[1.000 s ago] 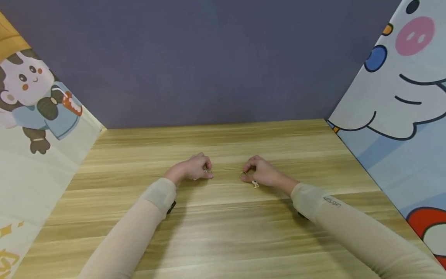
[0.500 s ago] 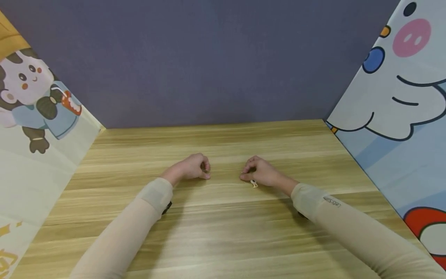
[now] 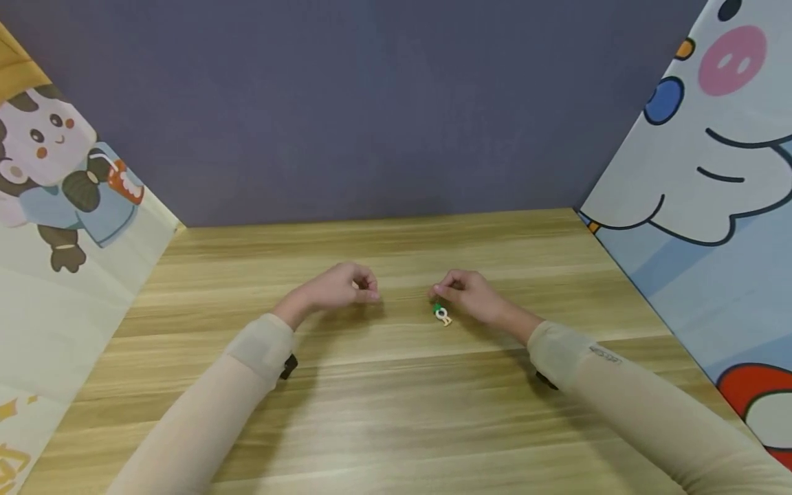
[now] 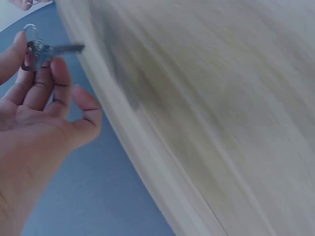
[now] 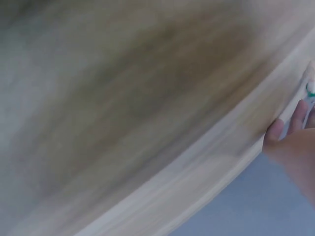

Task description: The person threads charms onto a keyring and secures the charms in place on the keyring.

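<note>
My left hand [image 3: 340, 285] is over the left-middle of the table, thumb and fingers pinching a small metal key [image 4: 68, 48] with a thin split ring [image 4: 31, 28] at its top. The key sticks out sideways from the fingertips in the left wrist view; in the head view the fingers mostly hide it. Facing it across a gap, my right hand [image 3: 475, 297] pinches a keychain charm [image 3: 442, 314] that hangs below the fingertips. The charm has a green top, a white round middle and pale yellow legs. At the right wrist view's edge, the charm's green part [image 5: 310, 90] shows beyond the fingers.
A wood-grain table [image 3: 383, 399] lies under both hands. Behind it rises a dark grey-blue wall [image 3: 383, 110]. Cartoon-printed panels stand along the left [image 3: 80, 275] and right [image 3: 699, 275] sides. Long pale sleeves cover both forearms.
Both hands have risen a little from the table. The charm, earlier partly hidden beneath my right hand, now dangles in view under its fingertips. The gap between the hands stays about the same.
</note>
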Motion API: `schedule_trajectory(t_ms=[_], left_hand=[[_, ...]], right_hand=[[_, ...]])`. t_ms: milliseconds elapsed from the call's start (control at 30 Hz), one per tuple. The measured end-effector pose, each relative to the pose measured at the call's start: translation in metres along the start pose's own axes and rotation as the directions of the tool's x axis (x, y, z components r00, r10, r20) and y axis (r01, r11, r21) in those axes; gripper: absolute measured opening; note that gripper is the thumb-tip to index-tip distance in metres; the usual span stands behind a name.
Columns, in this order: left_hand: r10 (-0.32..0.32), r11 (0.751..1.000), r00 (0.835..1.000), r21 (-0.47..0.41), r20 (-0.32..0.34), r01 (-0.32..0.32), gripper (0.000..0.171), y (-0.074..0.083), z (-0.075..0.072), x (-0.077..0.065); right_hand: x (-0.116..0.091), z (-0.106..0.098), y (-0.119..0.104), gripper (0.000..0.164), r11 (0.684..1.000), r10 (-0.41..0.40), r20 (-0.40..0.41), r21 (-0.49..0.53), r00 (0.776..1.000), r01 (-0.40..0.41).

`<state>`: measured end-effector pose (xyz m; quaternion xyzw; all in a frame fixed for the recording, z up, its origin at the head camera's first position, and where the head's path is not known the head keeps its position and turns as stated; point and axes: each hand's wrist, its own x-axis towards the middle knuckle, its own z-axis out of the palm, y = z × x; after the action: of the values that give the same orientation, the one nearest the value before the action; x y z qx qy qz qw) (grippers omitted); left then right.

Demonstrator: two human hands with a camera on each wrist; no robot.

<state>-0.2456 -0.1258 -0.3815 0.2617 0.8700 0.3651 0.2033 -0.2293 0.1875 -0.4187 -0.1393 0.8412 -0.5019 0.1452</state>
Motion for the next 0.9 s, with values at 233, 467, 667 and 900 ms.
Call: schedule_trajectory(t_ms=[233,467,667,900], left_hand=[[0.013,0.989,0.999,-0.145,-0.041,-0.019,0.010,0.009,0.001,0.006],[0.008,0.988,0.997,-0.155,-0.080,-0.021,0.021,0.010,0.001,0.010],[-0.006,0.970,0.994,-0.242,-0.105,-0.019,0.022,0.013,0.001,0.010],[0.012,0.951,0.989,-0.305,-0.145,-0.057,0.017,0.017,0.003,0.005]], right_hand=[[0.000,-0.005,-0.006,0.017,0.992,-0.007,-0.015,0.129,1.000,0.009],[0.001,-0.010,-0.017,0.028,0.998,-0.009,-0.025,0.062,1.000,0.011],[0.000,-0.012,-0.025,0.031,1.000,0.000,-0.057,0.022,0.998,0.002],[0.003,-0.007,-0.034,0.032,0.999,0.031,-0.047,0.011,0.998,-0.031]])
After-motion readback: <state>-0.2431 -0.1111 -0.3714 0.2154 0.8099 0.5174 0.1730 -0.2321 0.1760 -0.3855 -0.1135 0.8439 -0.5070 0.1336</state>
